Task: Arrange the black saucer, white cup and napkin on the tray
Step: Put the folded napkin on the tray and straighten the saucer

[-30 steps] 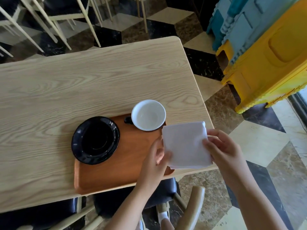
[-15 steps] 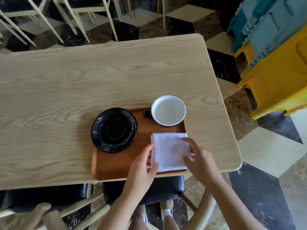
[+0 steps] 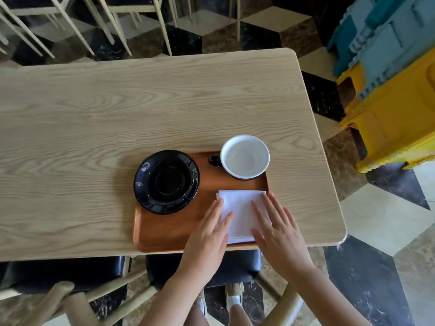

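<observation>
1 saucer [image 3: 166, 181], 1 cup [image 3: 244, 156], 1 napkin [image 3: 241, 212], 1 tray [image 3: 164, 234]

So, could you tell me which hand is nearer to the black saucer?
Left. The left hand lies on the napkin's left edge, just right of the black saucer; the right hand rests on the napkin's far side.

We are looking down on a pale wooden desk [image 3: 146, 109] with a strong wavy grain and rounded corners at its right end. Directly on it lies one thing, a reddish-brown tray [image 3: 169, 229], set near the desk's front edge and toward its right end. The tray's long side runs along that edge, and its near rim sits just beside the lip of the desk. The rest of the desk's top shows bare wood, left of the tray and behind it.
</observation>
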